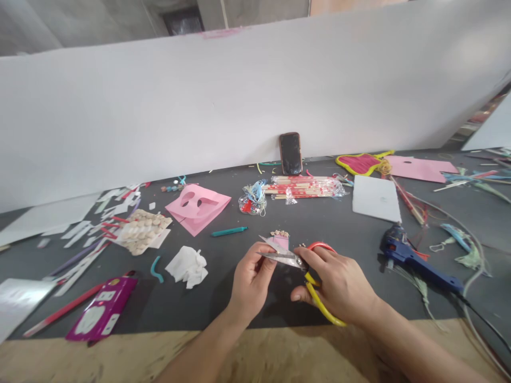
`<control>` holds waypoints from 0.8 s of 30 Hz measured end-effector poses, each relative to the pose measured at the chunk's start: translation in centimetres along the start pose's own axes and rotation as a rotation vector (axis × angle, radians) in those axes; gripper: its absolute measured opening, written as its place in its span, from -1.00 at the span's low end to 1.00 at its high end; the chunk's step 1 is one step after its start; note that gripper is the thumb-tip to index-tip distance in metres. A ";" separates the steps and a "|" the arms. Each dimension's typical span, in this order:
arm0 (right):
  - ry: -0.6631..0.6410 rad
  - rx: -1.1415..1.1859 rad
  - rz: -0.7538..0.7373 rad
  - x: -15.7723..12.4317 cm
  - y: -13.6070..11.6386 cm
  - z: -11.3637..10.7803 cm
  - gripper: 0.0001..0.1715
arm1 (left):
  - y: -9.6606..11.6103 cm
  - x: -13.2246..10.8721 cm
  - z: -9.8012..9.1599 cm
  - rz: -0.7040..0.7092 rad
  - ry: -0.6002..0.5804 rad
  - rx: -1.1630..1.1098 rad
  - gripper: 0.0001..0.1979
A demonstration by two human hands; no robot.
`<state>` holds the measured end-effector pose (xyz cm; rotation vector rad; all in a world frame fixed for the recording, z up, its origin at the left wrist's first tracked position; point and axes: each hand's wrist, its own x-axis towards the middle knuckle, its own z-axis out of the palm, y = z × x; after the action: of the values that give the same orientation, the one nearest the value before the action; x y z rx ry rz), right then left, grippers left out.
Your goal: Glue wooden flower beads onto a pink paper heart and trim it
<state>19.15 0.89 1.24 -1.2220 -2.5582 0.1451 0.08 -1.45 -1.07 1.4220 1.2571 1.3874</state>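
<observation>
My right hand [339, 279] grips a pair of scissors [281, 259] with red and yellow handles, their blades spread apart and aimed left. My left hand [251, 276] is closed in a pinch right at the blade tips; whatever lies between its thumb and fingers is too small or hidden to make out. Just beyond the blades lies a small pink piece [282, 242] with tiny beige bits [279, 233] along its far edge. A teal pen-like stick [229, 232] rests on the dark table farther left.
A blue glue gun [419, 263] with its cord lies at right, near a white card [376, 198]. Wrapped sticks [307, 187] and a leaning phone [290, 153] are ahead. Leftward are folded pink paper [197, 207], crumpled tissue [187, 267] and a purple packet [101, 309].
</observation>
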 end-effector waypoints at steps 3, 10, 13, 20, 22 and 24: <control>-0.014 0.031 -0.002 -0.1 0.0 0.2 -0.31 | -0.1 0.0 0.0 -0.014 0.009 -0.001 -0.82; -0.038 0.027 -0.020 -0.3 0.1 0.6 -0.36 | 0.0 0.2 0.1 -0.043 -0.019 0.015 -0.79; -0.056 0.004 -0.010 -0.4 -0.1 0.4 -0.42 | 0.1 0.1 0.2 -0.050 -0.023 -0.001 -0.80; -0.074 -0.003 0.020 -0.6 -0.4 0.1 -0.50 | 0.2 -0.2 0.4 -0.069 -0.047 -0.113 -0.82; -0.045 -0.006 0.015 -0.5 -0.3 0.1 -0.46 | 0.2 -0.1 0.4 -0.049 -0.040 -0.103 -0.83; -0.011 -0.012 0.007 -0.4 -0.2 0.3 -0.39 | 0.1 -0.1 0.2 -0.024 -0.031 -0.076 -0.82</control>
<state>19.18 0.43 0.94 -1.2376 -2.5683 0.1379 0.34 -1.52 -0.97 1.3673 1.1857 1.3770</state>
